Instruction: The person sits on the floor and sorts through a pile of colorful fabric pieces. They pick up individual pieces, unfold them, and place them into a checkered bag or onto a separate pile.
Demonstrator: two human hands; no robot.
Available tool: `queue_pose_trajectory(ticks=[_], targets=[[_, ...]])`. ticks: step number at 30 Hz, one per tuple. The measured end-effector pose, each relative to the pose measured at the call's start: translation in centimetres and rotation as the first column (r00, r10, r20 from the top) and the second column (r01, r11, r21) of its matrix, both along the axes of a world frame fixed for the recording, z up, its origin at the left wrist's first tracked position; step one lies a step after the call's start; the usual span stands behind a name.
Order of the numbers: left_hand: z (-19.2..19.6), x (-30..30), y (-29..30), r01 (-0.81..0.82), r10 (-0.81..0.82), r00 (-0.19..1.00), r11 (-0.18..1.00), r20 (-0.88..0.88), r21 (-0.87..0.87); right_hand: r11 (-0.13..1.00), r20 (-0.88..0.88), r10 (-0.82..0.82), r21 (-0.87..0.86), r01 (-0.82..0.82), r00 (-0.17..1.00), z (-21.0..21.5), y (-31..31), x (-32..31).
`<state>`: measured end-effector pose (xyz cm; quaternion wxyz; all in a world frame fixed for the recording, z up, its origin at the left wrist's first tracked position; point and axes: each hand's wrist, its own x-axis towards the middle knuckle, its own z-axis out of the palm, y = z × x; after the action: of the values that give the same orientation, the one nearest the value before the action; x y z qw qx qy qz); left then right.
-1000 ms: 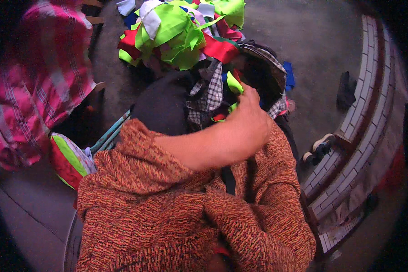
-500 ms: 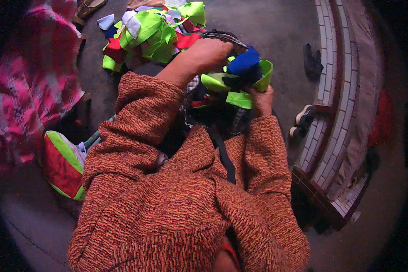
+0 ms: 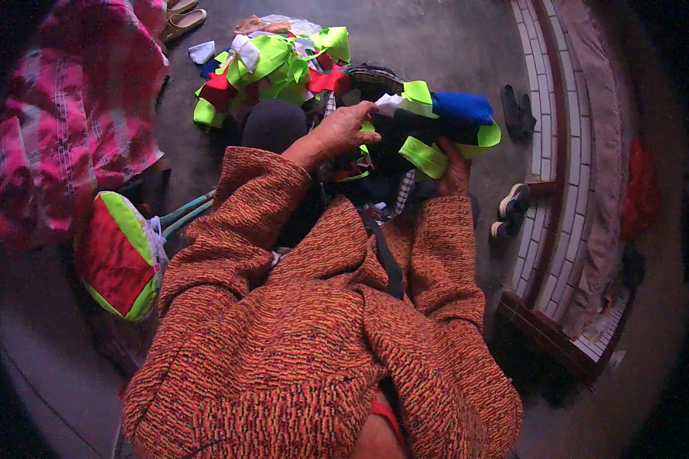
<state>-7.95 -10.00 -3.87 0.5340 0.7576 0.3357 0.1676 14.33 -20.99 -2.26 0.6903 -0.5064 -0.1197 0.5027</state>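
Note:
A bundle of cloth pieces stretches between my hands over my lap, with a blue cloth piece (image 3: 461, 107), black cloth, lime-green strips (image 3: 423, 157) and a bit of white. My right hand (image 3: 455, 172) is closed around the lower right side of the bundle, partly hidden beneath the lime strip. At the left end, my left hand (image 3: 341, 134) has its fingers bent at the edge of the black cloth, next to the white cloth piece (image 3: 389, 104). Below the bundle, black-and-white checked cloth (image 3: 404, 191) shows, along with red and lime scraps.
A heap of lime, red and white cloth scraps (image 3: 272, 69) lies on the floor ahead. To the left are a pink checked cloth (image 3: 69, 130) and a red-and-lime cushion-like piece (image 3: 122, 256). Shoes (image 3: 513, 203) sit by a tiled step (image 3: 543, 153) at right.
The bundle has swung right and spread out, showing more black and blue cloth. My left hand has lowered and drawn back from above it; my right hand has shifted slightly right.

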Motion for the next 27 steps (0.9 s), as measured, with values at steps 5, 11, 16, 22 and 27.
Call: queue_pose_trajectory(ticks=[5, 11, 16, 22, 27], targets=[[-1.1, 0.6, -1.0, -0.077, 0.065, 0.990, 0.993, 0.122, 0.091, 0.998, -0.395, 0.053, 0.064, -0.030, 0.917, -2.5, -1.3, 0.9], [-0.7, 1.4, -2.1, 0.029, -0.053, 0.973, 0.994, 0.225, 0.106, 0.999, -0.479, 0.019, 0.041, 0.000, 0.877, -2.6, -1.6, -0.8], [-2.3, 1.2, -2.2, 0.024, 0.105, 0.953, 0.907, 0.282, -0.420, 1.000, -0.300, 0.005, -0.002, -0.006, 0.954, -2.5, -1.3, -3.0], [3.0, 0.0, -2.9, 0.009, 0.388, 0.857, 0.646, 0.339, -0.763, 0.994, -0.133, -0.047, -0.101, 0.034, 0.990, -4.4, -2.0, -1.5], [2.7, -0.5, -2.7, 0.100, 0.473, 0.797, 0.511, 0.377, -0.853, 0.975, 0.027, -0.074, -0.207, 0.078, 0.997, -6.1, -1.7, -0.7]])
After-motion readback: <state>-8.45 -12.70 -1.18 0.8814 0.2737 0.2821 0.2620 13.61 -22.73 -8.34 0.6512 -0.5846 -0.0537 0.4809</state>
